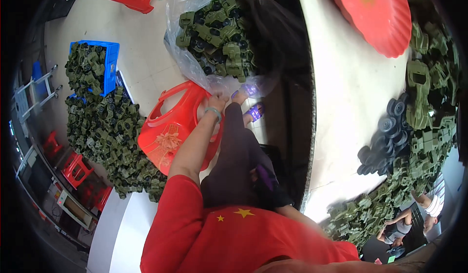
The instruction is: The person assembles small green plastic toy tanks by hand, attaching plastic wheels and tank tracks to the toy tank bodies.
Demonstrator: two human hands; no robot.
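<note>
The red stool (pixel 168 141) is on the floor before the person's left side, beside the leg, its flowered seat toward the camera; it looks tilted, though I cannot tell what it leans on. The left hand (pixel 218 102) is at its far edge, where the clear bag (pixel 189 71) meets it. The fingers look bent, but I cannot tell whether they clamp the stool or the bag. The right hand is lost in shadow by the thigh, so its fingers cannot be told.

The stool should be light, stiff and rather slick, hard to break; a leg or the rim of its seat looks like the surest hold. The bag should be soft, slippery and heavy with its green toy cars (pixel 219 34); its gathered rim would be safer to grasp than one thin fold.

Farther left are a toy heap (pixel 107 136) and a full blue crate (pixel 112 68). To the right, a table (pixel 341 102) bears a red tray (pixel 378 17), black wheels (pixel 390 131) and green parts (pixel 385 205).
</note>
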